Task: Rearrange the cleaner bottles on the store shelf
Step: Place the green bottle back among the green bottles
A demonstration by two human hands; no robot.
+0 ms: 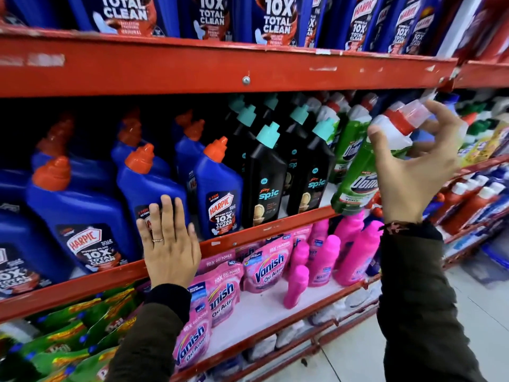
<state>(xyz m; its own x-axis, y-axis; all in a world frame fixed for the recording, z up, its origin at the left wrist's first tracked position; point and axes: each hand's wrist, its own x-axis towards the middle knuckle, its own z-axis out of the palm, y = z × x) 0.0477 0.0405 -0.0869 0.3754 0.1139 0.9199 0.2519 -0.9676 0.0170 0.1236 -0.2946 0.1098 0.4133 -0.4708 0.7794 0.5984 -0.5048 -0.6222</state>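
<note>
- Green Domex bottle (358,175): tilted, white neck and red cap leaning up to the right, its base just over the red front rail of the middle shelf (275,230), at the right end of the cleaner row.
- Right hand (413,172): wrapped around the green bottle's upper body. Thumb on the near side, fingers curled and spread around the white neck and cap; whether the grip is firm or loose cannot be told. Dark sleeve, patterned band at the wrist.
- Second green bottle (348,144): upright, just behind and left of the held one.
- Black Spic bottles (264,186): teal caps, several rows deep, left of the green ones.
- Blue Harpic bottles (217,194): orange-red caps, filling the left half of the same shelf.
- Left hand (168,241): flat, palm against the label of a front-row Harpic bottle (148,186), heel across the shelf rail. Fingers straight and close together, thumb out to the side; ring on one finger.
- Upper shelf (248,67): red beam, larger Harpic bottles standing on it.
- Lower shelf: pink Vanish pouches (264,268) and pink bottles (325,260); green pouches (68,334) at lower left.
- Neighbouring rack (473,194) to the right: red and white bottles, blurred.
</note>
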